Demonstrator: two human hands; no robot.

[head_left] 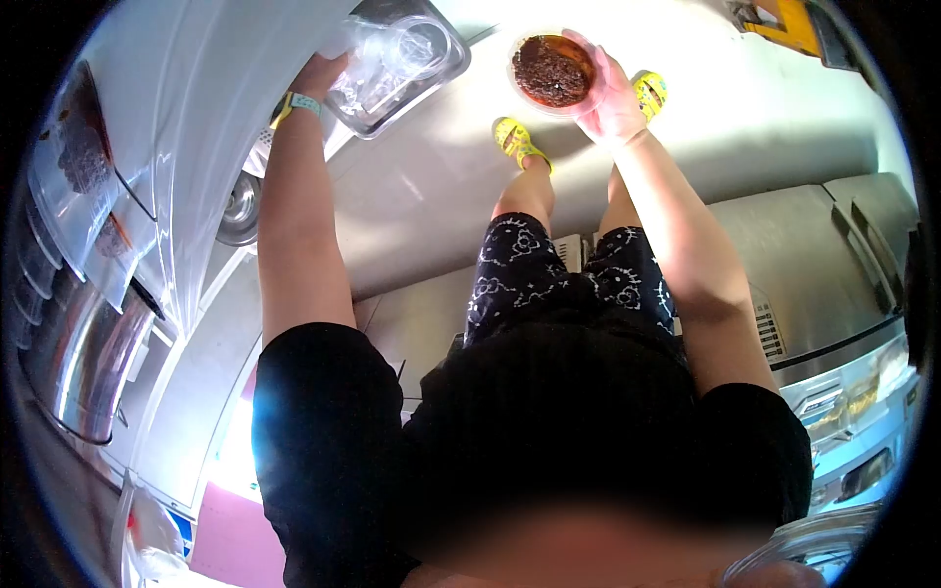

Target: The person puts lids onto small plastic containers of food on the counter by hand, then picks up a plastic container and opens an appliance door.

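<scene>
My right hand (610, 106) holds a round clear plastic tub (512, 71) by its right side, above the floor. Dark reddish-brown chunky sauce (554, 73) with orange oil at its edge fills the tub. My left hand (321, 74), with a pale watch (302, 102) on the wrist, reaches to the left edge of a metal tray (372, 127). Clear crinkled plastic and a round clear lid or tub (417, 47) lie in that tray. The left fingertips are washed out among the plastic, so their grip cannot be made out.
Stainless fridge doors (804, 255) stand to the right, with clear containers (843, 407) below them in view. A clear plastic curtain or sheet (181, 147) hangs at left near a shiny metal cylinder (83, 353). A yellow object (789, 24) is at the top right.
</scene>
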